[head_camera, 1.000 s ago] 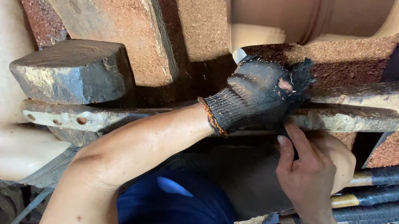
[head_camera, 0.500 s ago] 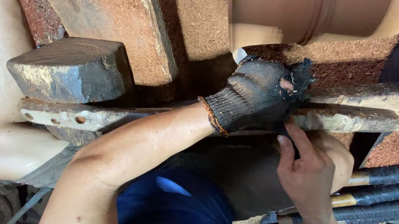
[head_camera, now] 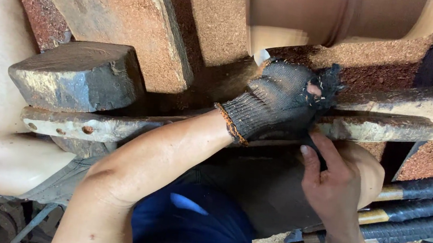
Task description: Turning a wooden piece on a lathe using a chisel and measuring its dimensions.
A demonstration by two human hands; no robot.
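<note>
My left hand (head_camera: 283,101), in a frayed black knit glove, lies closed over a turning tool on the rusty metal rest bar (head_camera: 382,128). The tool's pale tip (head_camera: 260,57) pokes out past the glove and touches the end of the smooth tan wooden workpiece (head_camera: 324,15), which looks blurred by spinning. Fine dust streams off beside the tip. My bare right hand (head_camera: 336,185) sits just below the bar, fingers closed on the tool's dark handle end, which is mostly hidden.
A heavy grey metal block (head_camera: 79,75) sits on the left end of the bar. Reddish sawdust (head_camera: 216,19) covers the machine bed behind. Several black-wrapped tool handles (head_camera: 422,207) lie at the lower right. My blue-clothed lap (head_camera: 189,226) is below.
Both hands keep their grip and place. The view has shifted only slightly.
</note>
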